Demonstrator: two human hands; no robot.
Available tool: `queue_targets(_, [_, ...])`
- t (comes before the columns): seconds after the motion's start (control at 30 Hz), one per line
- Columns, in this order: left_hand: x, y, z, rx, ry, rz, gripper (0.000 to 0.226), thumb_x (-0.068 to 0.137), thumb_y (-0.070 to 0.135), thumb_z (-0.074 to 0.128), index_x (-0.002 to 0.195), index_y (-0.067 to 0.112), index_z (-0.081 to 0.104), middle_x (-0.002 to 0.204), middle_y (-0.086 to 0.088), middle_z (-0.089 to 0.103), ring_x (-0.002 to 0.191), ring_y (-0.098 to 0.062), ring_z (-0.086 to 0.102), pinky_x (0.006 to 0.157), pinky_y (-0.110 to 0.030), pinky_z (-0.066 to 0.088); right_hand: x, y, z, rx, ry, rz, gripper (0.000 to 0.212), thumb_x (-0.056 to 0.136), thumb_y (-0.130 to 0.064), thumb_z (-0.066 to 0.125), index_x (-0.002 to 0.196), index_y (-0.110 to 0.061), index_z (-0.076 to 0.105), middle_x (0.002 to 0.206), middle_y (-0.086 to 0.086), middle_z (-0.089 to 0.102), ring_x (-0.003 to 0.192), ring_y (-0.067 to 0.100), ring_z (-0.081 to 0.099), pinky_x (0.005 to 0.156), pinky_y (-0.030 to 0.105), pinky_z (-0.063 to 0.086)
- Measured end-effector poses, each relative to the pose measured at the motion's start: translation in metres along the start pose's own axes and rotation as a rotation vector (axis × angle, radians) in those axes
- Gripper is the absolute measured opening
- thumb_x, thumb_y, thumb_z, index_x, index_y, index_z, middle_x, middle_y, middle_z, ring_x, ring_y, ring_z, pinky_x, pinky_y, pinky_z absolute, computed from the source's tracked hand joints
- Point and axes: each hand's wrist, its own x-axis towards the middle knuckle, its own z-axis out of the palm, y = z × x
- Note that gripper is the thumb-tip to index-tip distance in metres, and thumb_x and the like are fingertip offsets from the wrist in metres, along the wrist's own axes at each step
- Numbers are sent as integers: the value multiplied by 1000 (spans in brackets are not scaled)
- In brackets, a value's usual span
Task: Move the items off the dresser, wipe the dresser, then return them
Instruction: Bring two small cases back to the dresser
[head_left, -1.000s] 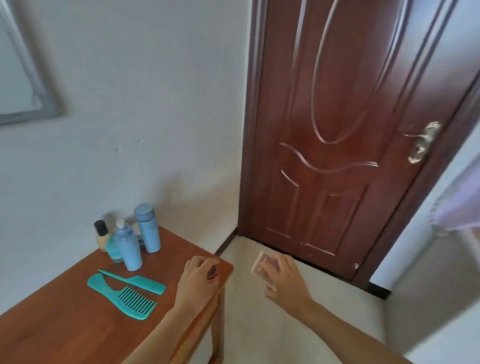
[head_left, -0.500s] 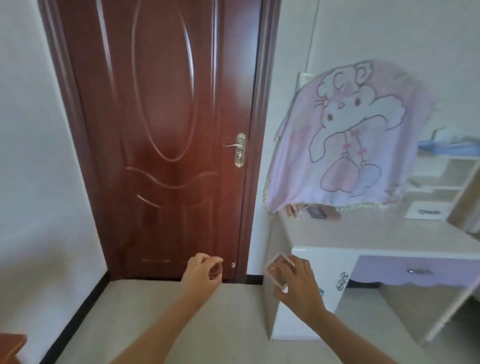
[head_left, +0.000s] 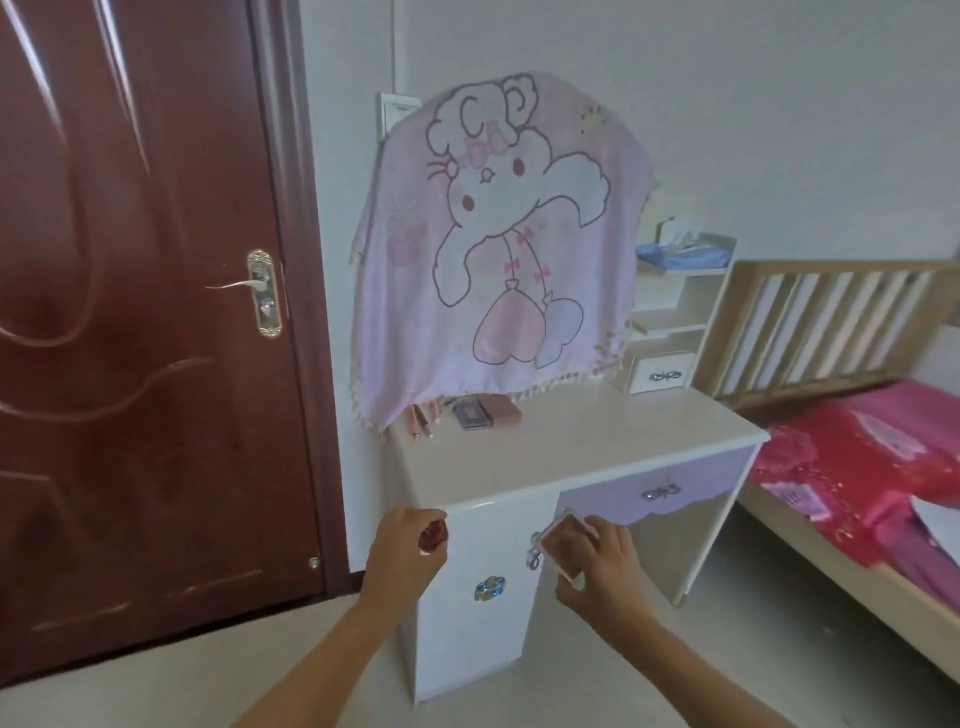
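Has turned rightward since half a second ago, bringing the white dresser (head_left: 571, 447) from the right edge to the middle of view and pushing the brown door (head_left: 145, 338) to the left. Carries the same two items as before, both off the dresser top and held out before its cabinet front. Pinches a small dark-red round item (head_left: 434, 535) in the left hand (head_left: 405, 556), thumb and curled fingers closed round it, just below the dresser's front edge. Grips a flat pinkish case (head_left: 561, 545) in the right hand (head_left: 597, 566), fingers wrapped round its far side, thumb at its lower corner, in front of the lavender drawer (head_left: 660, 486). Shows, at the back of the dresser top, a dark little box (head_left: 471, 415) just beside a brownish box (head_left: 500, 408), with blurred pinkish tubes (head_left: 422, 420) to their left, all near the hem of a pink cartoon blanket (head_left: 498, 249) draped above. Shows a bed (head_left: 872, 483) with red bedding on the right.
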Motion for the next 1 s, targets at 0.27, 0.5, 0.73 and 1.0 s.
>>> queue_targets(0.27, [96, 34, 110, -46, -103, -13, 25, 84, 12, 60, 108, 17, 65, 106, -4, 57, 103, -20, 50, 81, -19, 39, 32, 119, 16, -187, -125, 224, 51, 33, -28, 78, 80, -13, 67, 83, 14, 64, 66, 34, 61, 54, 37, 54])
queue_targets(0.5, [138, 96, 224, -54, -249, 36, 27, 84, 9, 59, 109, 18, 64, 109, -6, 55, 104, -22, 48, 79, -19, 37, 14, 231, 11, -225, -128, 337, 62, 15, -22, 88, 74, -14, 69, 75, 11, 64, 60, 30, 62, 51, 31, 53])
queue_targets(0.73, [185, 151, 307, -36, -191, -84, 36, 86, 12, 58, 122, 15, 57, 121, -8, 55, 113, -24, 48, 91, -24, 39, 39, 343, 34, -108, -318, 322, 59, 21, -27, 81, 77, -19, 64, 77, 7, 62, 61, 26, 60, 54, 28, 53])
queue_targets(1.0, [215, 127, 332, 40, -153, -254, 40, 84, 11, 58, 124, 15, 55, 125, -4, 54, 115, -21, 46, 92, -22, 35, 89, 376, 95, 91, -447, 247, 72, 21, -26, 85, 86, -25, 53, 75, 3, 62, 62, 25, 62, 58, 29, 53])
